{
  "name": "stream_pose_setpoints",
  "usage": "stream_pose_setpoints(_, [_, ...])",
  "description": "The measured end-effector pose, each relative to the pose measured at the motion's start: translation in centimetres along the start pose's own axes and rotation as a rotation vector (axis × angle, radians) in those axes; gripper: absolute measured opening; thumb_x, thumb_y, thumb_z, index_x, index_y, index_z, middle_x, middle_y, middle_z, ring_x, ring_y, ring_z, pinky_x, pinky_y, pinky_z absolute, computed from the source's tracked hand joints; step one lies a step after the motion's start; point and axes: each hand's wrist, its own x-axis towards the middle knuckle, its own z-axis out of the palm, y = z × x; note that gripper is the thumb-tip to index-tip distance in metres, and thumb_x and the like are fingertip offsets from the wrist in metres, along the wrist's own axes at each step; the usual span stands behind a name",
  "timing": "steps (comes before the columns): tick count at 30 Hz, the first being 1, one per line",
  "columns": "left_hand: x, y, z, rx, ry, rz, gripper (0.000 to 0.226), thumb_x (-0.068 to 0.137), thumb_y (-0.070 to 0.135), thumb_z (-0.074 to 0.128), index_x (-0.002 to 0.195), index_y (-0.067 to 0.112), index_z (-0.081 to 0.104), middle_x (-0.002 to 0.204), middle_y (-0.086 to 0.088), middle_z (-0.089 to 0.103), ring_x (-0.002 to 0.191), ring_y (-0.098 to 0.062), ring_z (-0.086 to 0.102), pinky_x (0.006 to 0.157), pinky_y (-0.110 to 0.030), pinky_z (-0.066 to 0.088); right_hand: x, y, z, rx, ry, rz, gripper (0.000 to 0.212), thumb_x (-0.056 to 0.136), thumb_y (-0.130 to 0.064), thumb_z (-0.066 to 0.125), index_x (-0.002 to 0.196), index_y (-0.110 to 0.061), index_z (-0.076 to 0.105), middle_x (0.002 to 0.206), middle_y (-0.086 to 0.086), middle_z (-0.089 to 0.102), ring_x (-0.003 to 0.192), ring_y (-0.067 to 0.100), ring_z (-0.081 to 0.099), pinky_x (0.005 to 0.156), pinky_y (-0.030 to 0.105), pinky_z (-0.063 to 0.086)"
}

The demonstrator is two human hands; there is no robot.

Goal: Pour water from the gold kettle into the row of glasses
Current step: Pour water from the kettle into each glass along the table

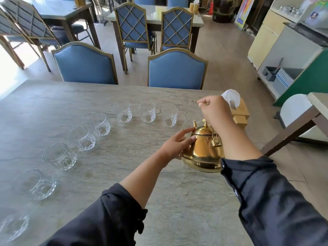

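Observation:
The gold kettle [204,151] hangs tilted above the table's right side, spout pointing away toward the rightmost glass [192,118]. My right hand [213,110] is closed around the kettle's thin handle from above. My left hand [179,143] rests flat against the kettle's lid and left shoulder. Several clear patterned glasses curve across the table, from a blurred one [13,226] at the near left, through a middle one [99,124], to the far right. All the glasses look empty. No water stream is visible.
The grey marbled table [106,174] carries a wooden tissue box [239,112] just behind my right hand. Two blue padded chairs [85,64] stand at the far edge. A second table [317,107] and a counter sit to the right.

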Motion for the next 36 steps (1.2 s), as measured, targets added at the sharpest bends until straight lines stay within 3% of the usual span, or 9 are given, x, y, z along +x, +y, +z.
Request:
stream_pose_setpoints(4, [0.2,0.1,-0.3,-0.012,0.005,-0.001,0.047,0.103,0.041,0.056,0.148,0.039,0.045,0.135,-0.024,0.065,0.096,-0.02,0.066,0.074,-0.026,0.059,0.4,-0.2,0.3,0.003,-0.008,0.003,0.022,0.096,-0.02,0.054,0.111,-0.016,0.07,0.088,0.005,0.065,0.052,0.005,0.037,0.047,0.02,0.026])
stream_pose_setpoints(9, [0.4,0.1,-0.5,-0.033,0.013,-0.011,0.046,0.103,0.041,0.056,0.148,0.039,0.047,0.133,-0.02,0.068,0.094,-0.018,0.068,0.068,-0.02,0.059,0.8,-0.4,0.4,0.018,-0.013,0.001,0.022,0.095,-0.019,0.055,0.11,-0.014,0.07,0.101,0.009,0.07,0.053,0.006,0.039,0.049,0.019,0.029])
stream_pose_setpoints(13, [0.4,0.2,-0.4,-0.045,0.019,-0.01,0.045,0.103,0.04,0.056,0.147,0.04,0.048,0.129,-0.01,0.071,0.094,-0.017,0.07,0.077,-0.03,0.061,0.9,-0.4,0.3,0.01,-0.013,-0.008,0.022,0.095,-0.018,0.054,0.109,-0.013,0.07,0.087,0.005,0.064,0.053,0.009,0.043,0.049,0.018,0.031])
stream_pose_setpoints(17, [0.3,0.3,-0.2,-0.04,0.029,-0.008,0.044,0.103,0.04,0.056,0.147,0.039,0.049,0.113,0.005,0.072,0.088,-0.013,0.07,0.081,-0.034,0.061,0.8,-0.5,0.1,-0.002,-0.016,-0.012,0.022,0.095,-0.018,0.054,0.108,-0.014,0.07,0.085,0.004,0.063,0.06,0.017,0.05,0.05,0.018,0.033])
stream_pose_setpoints(20, [0.2,0.4,-0.1,-0.032,0.032,-0.007,0.044,0.103,0.04,0.056,0.147,0.039,0.049,0.119,0.001,0.073,0.09,-0.014,0.071,0.084,-0.038,0.061,0.8,-0.5,0.1,-0.006,-0.016,-0.011,0.022,0.095,-0.018,0.053,0.108,-0.014,0.071,0.084,0.004,0.063,0.058,0.016,0.049,0.051,0.018,0.036])
stream_pose_setpoints(23, [0.1,0.5,0.1,-0.03,0.034,-0.011,0.044,0.102,0.041,0.058,0.145,0.039,0.051,0.128,-0.005,0.071,0.097,-0.018,0.07,0.091,-0.047,0.06,0.7,-0.6,0.0,-0.012,-0.014,-0.006,0.022,0.095,-0.018,0.054,0.108,-0.014,0.071,0.092,0.009,0.069,0.068,0.021,0.054,0.057,0.022,0.041])
stream_pose_setpoints(27, [0.0,0.7,-0.1,-0.033,0.033,-0.019,0.043,0.102,0.041,0.058,0.145,0.04,0.051,0.129,-0.004,0.071,0.096,-0.016,0.07,0.09,-0.046,0.06,0.6,-0.7,-0.1,-0.014,-0.015,-0.004,0.022,0.095,-0.017,0.054,0.109,-0.013,0.071,0.1,0.011,0.071,0.072,0.022,0.056,0.062,0.026,0.044])
stream_pose_setpoints(32, [-0.1,0.8,-0.2,-0.045,0.029,-0.027,0.043,0.102,0.041,0.058,0.144,0.039,0.052,0.113,0.007,0.071,0.089,-0.011,0.07,0.083,-0.04,0.061,0.4,-1.1,-0.2,-0.014,-0.021,-0.002,0.023,0.095,-0.017,0.054,0.111,-0.012,0.07,0.104,0.011,0.07,0.076,0.023,0.057,0.068,0.029,0.049])
stream_pose_setpoints(36, [-0.2,0.9,-0.2,-0.049,0.033,-0.038,0.042,0.101,0.042,0.059,0.143,0.039,0.053,0.114,0.004,0.071,0.09,-0.014,0.07,0.085,-0.043,0.061,0.4,-1.4,-0.3,-0.016,-0.015,0.011,0.023,0.095,-0.017,0.055,0.112,-0.012,0.069,0.105,0.011,0.069,0.079,0.023,0.058,0.073,0.034,0.053])
